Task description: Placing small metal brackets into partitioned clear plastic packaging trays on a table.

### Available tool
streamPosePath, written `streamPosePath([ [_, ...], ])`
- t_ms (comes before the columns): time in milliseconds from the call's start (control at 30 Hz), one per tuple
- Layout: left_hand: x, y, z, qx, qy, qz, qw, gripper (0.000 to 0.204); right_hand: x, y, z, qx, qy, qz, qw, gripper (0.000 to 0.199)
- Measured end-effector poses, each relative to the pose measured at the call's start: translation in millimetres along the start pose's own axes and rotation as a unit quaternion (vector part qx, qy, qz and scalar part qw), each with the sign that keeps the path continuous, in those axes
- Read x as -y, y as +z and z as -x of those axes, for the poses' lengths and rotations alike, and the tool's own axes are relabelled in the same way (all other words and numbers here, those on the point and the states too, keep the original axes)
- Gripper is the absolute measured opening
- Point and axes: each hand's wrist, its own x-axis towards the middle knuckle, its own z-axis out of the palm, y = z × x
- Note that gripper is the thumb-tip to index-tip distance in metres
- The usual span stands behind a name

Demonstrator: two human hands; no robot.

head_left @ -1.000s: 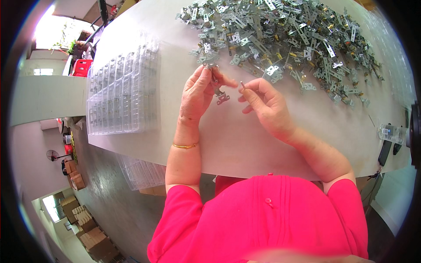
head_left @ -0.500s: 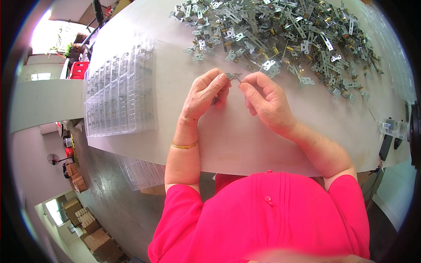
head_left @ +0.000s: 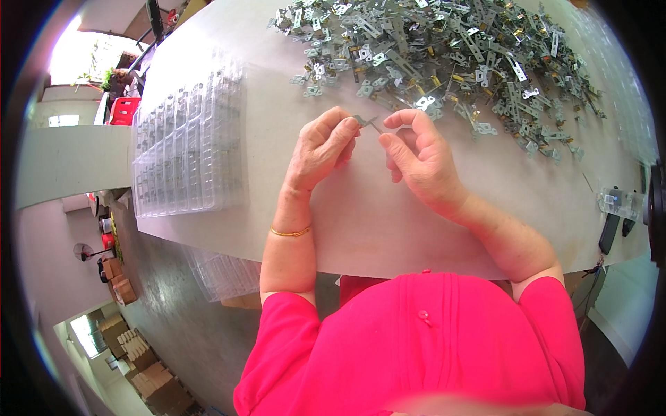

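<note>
Between the thumb and fingers of my left hand [head_left: 325,145] is a small metal bracket part [head_left: 364,122], its thin end sticking out to the right. My right hand [head_left: 422,156] is just beside that end, thumb and forefinger apart, with nothing visible between them. Whether a fingertip still touches the part is too small to tell. Beyond both hands lies a large heap of metal bracket parts [head_left: 430,52], silver-grey with some brass-coloured pieces.
At the left of the white table [head_left: 361,232] are clear plastic trays [head_left: 187,149] with small metal parts in their compartments. More clear trays [head_left: 225,274] lie below the table edge. A clear container [head_left: 621,202] stands at the right edge.
My right thumb and forefinger have parted from the thin end of the metal part. My left hand keeps its hold, and the part has turned slightly.
</note>
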Motion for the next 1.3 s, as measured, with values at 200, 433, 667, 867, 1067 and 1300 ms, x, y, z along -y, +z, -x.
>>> streamPosePath([
  [200,-1.5,-0.4,0.1,-0.002,0.012,-0.037,0.999,0.027,-2.1,-0.6,-0.6,0.027,-0.01,-0.037,0.999,0.027],
  [433,-4.2,9.2,1.1,0.035,0.047,-0.111,0.992,0.022,-1.2,-2.5,-2.2,0.023,0.02,-0.054,0.998,0.018],
  [667,-2.7,4.5,2.0,0.066,0.065,-0.134,0.987,0.021,-7.4,-3.5,-4.1,-0.037,-0.112,0.138,0.983,0.007],
  [867,-11.7,8.9,3.9,0.103,-0.012,-0.048,0.993,0.022,-9.0,-5.0,-3.5,-0.041,-0.089,0.009,0.995,0.007],
  [1067,-8.8,6.3,4.4,0.142,0.008,-0.105,0.984,0.027,-9.7,-4.5,-4.2,-0.033,-0.112,0.035,0.993,0.008],
  [1300,-2.5,-2.6,-2.4,0.054,-0.072,0.101,0.991,0.032,5.9,-8.3,-4.4,-0.061,-0.015,-0.048,0.997,0.01],
])
